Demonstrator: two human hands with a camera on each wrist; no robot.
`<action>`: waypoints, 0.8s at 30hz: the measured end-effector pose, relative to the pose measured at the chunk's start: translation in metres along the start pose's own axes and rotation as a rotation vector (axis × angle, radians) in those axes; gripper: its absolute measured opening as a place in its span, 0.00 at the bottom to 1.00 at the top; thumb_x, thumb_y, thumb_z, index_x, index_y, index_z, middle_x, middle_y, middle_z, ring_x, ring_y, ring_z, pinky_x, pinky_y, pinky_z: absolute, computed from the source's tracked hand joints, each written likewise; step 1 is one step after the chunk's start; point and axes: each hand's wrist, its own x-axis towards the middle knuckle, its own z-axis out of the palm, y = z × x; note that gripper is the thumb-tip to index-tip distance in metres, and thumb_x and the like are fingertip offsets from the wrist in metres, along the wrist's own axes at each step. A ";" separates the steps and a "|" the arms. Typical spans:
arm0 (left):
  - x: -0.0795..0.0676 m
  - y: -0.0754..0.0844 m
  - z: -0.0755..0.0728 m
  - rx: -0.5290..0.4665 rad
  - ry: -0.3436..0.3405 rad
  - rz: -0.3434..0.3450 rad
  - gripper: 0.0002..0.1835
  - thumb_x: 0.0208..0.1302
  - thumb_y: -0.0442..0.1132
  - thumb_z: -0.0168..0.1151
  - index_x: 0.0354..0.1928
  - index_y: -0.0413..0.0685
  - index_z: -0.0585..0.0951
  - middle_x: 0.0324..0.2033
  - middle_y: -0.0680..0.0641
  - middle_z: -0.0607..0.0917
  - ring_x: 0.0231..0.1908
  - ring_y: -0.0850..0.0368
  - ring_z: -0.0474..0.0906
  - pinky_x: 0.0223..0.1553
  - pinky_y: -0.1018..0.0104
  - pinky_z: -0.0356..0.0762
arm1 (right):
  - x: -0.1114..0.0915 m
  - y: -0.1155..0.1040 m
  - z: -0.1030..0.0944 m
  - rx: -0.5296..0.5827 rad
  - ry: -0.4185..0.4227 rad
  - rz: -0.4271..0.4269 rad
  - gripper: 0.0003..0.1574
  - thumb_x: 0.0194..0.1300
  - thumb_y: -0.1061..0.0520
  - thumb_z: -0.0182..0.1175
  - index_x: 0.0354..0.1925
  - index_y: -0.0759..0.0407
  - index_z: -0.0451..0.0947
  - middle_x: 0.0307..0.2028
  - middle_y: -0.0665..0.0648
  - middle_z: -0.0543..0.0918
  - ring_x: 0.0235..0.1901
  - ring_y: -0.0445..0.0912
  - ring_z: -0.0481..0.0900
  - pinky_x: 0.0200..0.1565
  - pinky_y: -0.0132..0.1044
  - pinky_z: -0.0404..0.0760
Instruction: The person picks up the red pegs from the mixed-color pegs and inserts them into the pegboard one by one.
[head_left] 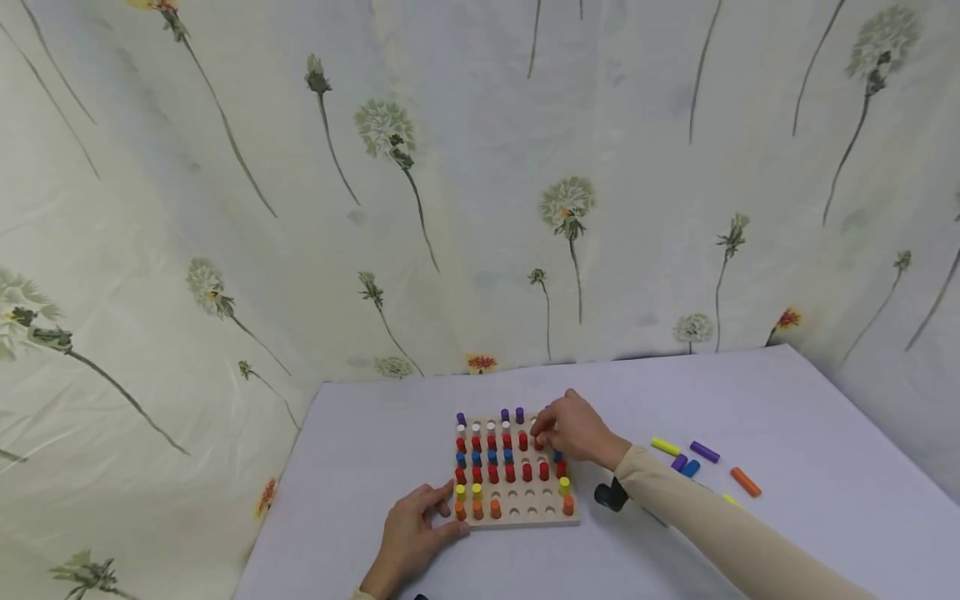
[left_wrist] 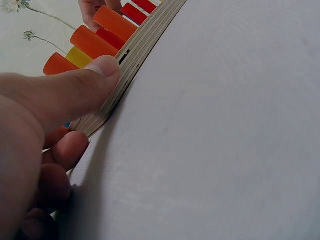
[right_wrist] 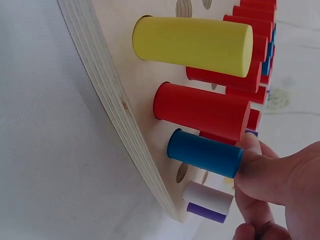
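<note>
A wooden pegboard (head_left: 525,524) stands on the table with rows of coloured pegs upright in its holes. My left hand (head_left: 414,527) grips its near left corner, the thumb (left_wrist: 102,67) on the front edge and the curled fingers at the side. Over the right part of the board, my right hand (head_left: 576,427) pinches a red peg (head_left: 538,442) in a red row; its lower end is hard to see. Close by the right fingers stand a blue peg (right_wrist: 205,152), another red peg (right_wrist: 202,110) and a white peg (right_wrist: 207,197).
Right of the board lie loose pegs: a yellow peg (head_left: 665,446), a long purple peg (head_left: 704,452), a short purple peg (head_left: 679,462), a blue peg (head_left: 691,468) and an orange peg (head_left: 746,482). Another yellow peg (head_left: 732,501) is partly behind the right sleeve. Flowered cloth (head_left: 465,208) hangs behind.
</note>
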 end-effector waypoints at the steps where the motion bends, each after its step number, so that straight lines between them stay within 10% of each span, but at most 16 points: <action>1: 0.000 0.000 0.000 -0.003 0.000 -0.001 0.38 0.55 0.60 0.81 0.66 0.51 0.84 0.32 0.61 0.80 0.24 0.66 0.65 0.26 0.72 0.60 | 0.000 0.000 0.000 0.000 -0.007 0.007 0.07 0.66 0.61 0.74 0.34 0.48 0.93 0.37 0.47 0.92 0.39 0.44 0.67 0.42 0.40 0.64; 24: 0.000 0.002 -0.002 0.006 -0.008 0.008 0.37 0.56 0.58 0.81 0.66 0.51 0.85 0.31 0.62 0.80 0.23 0.67 0.64 0.26 0.72 0.59 | -0.001 -0.002 -0.008 0.042 -0.066 0.018 0.08 0.66 0.61 0.73 0.42 0.50 0.95 0.38 0.47 0.90 0.40 0.45 0.68 0.42 0.40 0.63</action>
